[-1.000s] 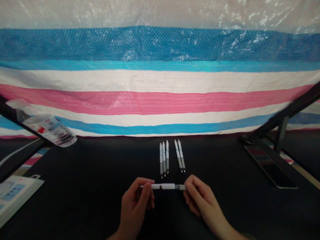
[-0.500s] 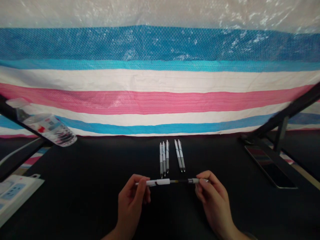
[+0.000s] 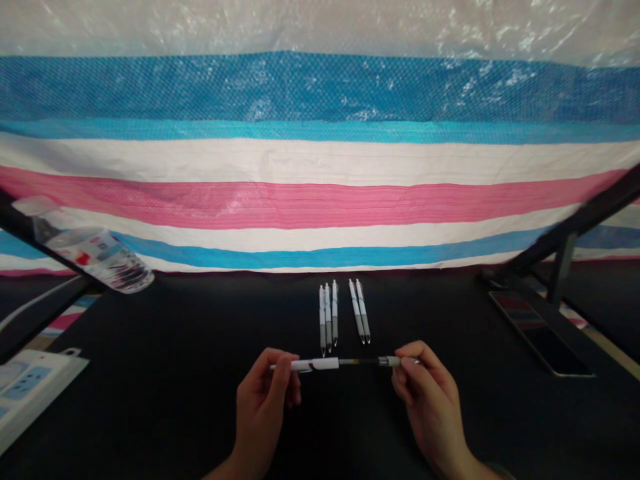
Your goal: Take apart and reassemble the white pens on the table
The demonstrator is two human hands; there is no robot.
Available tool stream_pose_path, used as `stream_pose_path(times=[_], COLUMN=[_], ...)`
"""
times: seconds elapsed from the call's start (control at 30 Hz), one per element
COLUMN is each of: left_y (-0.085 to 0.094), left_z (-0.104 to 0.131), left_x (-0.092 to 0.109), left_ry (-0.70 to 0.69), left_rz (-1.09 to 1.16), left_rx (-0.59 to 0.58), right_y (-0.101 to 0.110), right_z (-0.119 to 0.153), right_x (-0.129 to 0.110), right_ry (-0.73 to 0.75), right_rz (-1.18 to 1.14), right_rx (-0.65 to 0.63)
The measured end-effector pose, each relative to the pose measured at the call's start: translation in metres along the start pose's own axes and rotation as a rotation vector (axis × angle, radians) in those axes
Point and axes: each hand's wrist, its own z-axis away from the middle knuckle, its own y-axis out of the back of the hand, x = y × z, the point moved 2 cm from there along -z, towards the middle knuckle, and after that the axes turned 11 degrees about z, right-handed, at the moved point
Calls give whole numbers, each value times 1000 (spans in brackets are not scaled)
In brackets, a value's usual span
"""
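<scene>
Black bench (image 3: 175, 393) below, left hand (image 3: 265, 393) and right hand (image 3: 433, 393) above it, both pinched on an opened pen (image 3: 345, 362): level, left to right, tip rightward; white barrel (image 3: 320, 364) jutting from the left grip, grey front (image 3: 393, 361) in the right, thin refill (image 3: 365, 361) bridging between.

The tabletop (image 3: 175, 353) leaves passage sideways — the held pen (image 3: 325, 363) and five lying pens (image 3: 335, 312) block ahead.
</scene>
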Motion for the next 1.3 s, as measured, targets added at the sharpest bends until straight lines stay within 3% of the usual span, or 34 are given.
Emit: stream_pose_path(times=[0.1,0.27,0.43,0.87,1.2,1.3], left_y=[-3,-5,-3,-9,-11,-9], left_z=[0,1,2,1,5,5], left_x=[1,1,-2,-2,3,1], left_ry=[14,52,72,151,165,155], left_rz=[-9,-4,3,92,86,71], left_rx=[-17,-47,-49,-102,-126,-88], right_y=[-5,-18,-19,-22,-20,-21], right_z=[1,10,13,9,9,10], right_x=[-1,-1,-1,-1,3,-4], right_ry=[14,51,183,83,47,93], right_rz=[77,347,498,463,616,577], right_rx=[-94,-396,-373,-412,-582,-534])
